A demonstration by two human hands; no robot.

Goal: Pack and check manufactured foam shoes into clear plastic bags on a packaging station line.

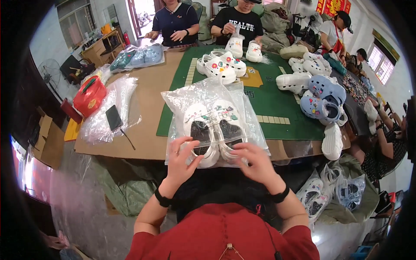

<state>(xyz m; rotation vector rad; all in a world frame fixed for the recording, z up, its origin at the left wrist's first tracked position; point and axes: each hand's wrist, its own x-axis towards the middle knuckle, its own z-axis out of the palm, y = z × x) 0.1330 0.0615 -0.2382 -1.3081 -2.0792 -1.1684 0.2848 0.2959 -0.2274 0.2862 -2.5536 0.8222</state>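
A pair of white clogs (209,159) with black insides and colourful charms lies side by side in a clear plastic bag (175,97) at the table's near edge. My left hand (183,161) rests at the left clog's heel end, its fingers apart on the plastic. On the other side my right hand (256,161) lies over the bag by the right clog's heel, fingers spread and slightly blurred. Neither hand grips anything that I can see. More clear plastic (255,125) lies under the bag's right side.
Loose white clogs (212,67) stand beyond the bag on the green mat (264,95). Blue clogs (327,89) are piled at right. Left are a red bag (89,97), empty plastic bags (123,89) and a dark flat object (113,118). Co-workers stand across the table; bagged clogs (312,190) sit lower right.
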